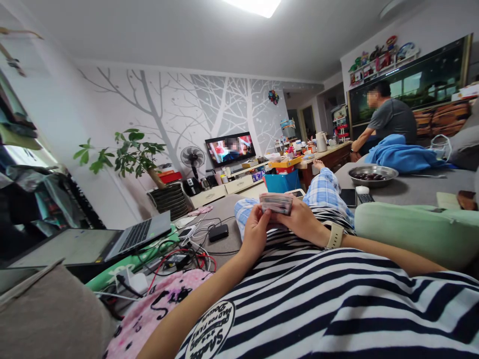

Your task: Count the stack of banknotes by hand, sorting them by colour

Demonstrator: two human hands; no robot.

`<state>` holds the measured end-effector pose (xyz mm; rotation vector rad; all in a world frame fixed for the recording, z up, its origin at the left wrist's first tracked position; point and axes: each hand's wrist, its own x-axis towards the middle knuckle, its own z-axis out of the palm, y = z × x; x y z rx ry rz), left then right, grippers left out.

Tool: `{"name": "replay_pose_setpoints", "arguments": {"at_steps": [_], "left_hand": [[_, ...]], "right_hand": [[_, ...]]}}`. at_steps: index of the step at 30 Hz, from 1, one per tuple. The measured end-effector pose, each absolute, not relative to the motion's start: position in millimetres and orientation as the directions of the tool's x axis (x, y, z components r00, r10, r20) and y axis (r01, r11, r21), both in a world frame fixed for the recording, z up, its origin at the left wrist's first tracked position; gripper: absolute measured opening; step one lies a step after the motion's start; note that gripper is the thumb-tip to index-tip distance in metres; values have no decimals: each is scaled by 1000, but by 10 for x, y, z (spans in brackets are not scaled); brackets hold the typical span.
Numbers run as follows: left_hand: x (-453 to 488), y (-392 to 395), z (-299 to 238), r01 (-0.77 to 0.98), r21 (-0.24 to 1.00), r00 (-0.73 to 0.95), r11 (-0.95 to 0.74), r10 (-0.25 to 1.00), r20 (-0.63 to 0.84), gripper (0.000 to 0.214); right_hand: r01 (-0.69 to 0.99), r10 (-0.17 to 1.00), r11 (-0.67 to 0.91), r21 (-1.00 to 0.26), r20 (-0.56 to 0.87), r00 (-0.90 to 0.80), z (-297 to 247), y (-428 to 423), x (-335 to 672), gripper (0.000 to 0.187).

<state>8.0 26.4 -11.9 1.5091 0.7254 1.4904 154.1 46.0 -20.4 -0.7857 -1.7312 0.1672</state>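
I lie back in a striped shirt and plaid trousers. A stack of cards sits between both hands above my lap. My left hand curls around its left end with the thumb up along the edge. From the right, my right hand grips the stack, and a watch sits on that wrist. Both hands are closed on the stack.
An open laptop, cables and a small black box lie at my left. A green cushion is at my right, with a metal bowl, a phone and remotes beyond. Another person sits at the far right. A TV plays ahead.
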Motion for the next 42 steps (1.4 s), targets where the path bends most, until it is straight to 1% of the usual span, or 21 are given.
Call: {"name": "replay_pose_setpoints", "arguments": {"at_steps": [3, 6, 9, 13, 16, 17, 19, 21, 24, 27, 30, 33, 35, 38, 40, 42], "left_hand": [[63, 270, -99, -150, 890, 154, -431, 879, 451, 29], [52, 255, -81, -129, 895, 137, -427, 886, 443, 31], [62, 205, -54, -140, 912, 100, -385, 911, 400, 36], [84, 191, -46, -168, 938, 120, -302, 938, 324, 46], [91, 277, -82, -223, 957, 160, -185, 961, 224, 45], [92, 316, -97, -258, 953, 160, -157, 966, 202, 42], [91, 392, -122, -318, 941, 137, -114, 977, 164, 37], [87, 449, -131, -355, 931, 87, -89, 988, 128, 34], [78, 480, -120, -385, 918, 2, -94, 995, 103, 32], [73, 460, -103, -413, 904, -20, -113, 993, 115, 32], [76, 435, -106, -423, 898, -2, -120, 991, 132, 33], [90, 433, -135, -424, 896, -6, -131, 990, 142, 36], [105, 440, -161, -445, 883, 21, -147, 984, 174, 37], [123, 440, -192, -484, 856, 88, -184, 962, 257, 37], [127, 426, -197, -473, 858, 115, -200, 952, 285, 36], [124, 401, -186, -438, 875, 120, -207, 951, 285, 37]], "right_hand": [[432, 567, 748, -504, 823, -21, -146, 375, 1546, 27], [409, 549, 775, -481, 833, -61, -80, 280, 1561, 21], [379, 553, 787, -487, 829, -84, -35, 225, 1577, 21], [307, 584, 785, -538, 808, -79, -39, 266, 1576, 20], [195, 619, 774, -602, 784, -41, -90, 397, 1548, 19], [151, 639, 763, -628, 769, -29, -114, 454, 1537, 21], [80, 681, 728, -680, 732, 20, -168, 566, 1515, 34], [89, 700, 708, -701, 713, 46, -219, 649, 1500, 45], [218, 662, 728, -651, 749, 27, -268, 677, 1492, 50], [310, 610, 760, -571, 791, -39, -287, 628, 1486, 56], [353, 567, 797, -491, 809, -154, -307, 588, 1469, 69], [378, 570, 804, -460, 778, -266, -334, 573, 1447, 86], [370, 592, 796, -480, 746, -305, -341, 559, 1434, 95], [323, 607, 792, -519, 729, -317, -322, 532, 1426, 101], [278, 614, 788, -549, 736, -285, -294, 525, 1432, 101], [206, 645, 764, -612, 734, -213, -260, 533, 1450, 98]]}}
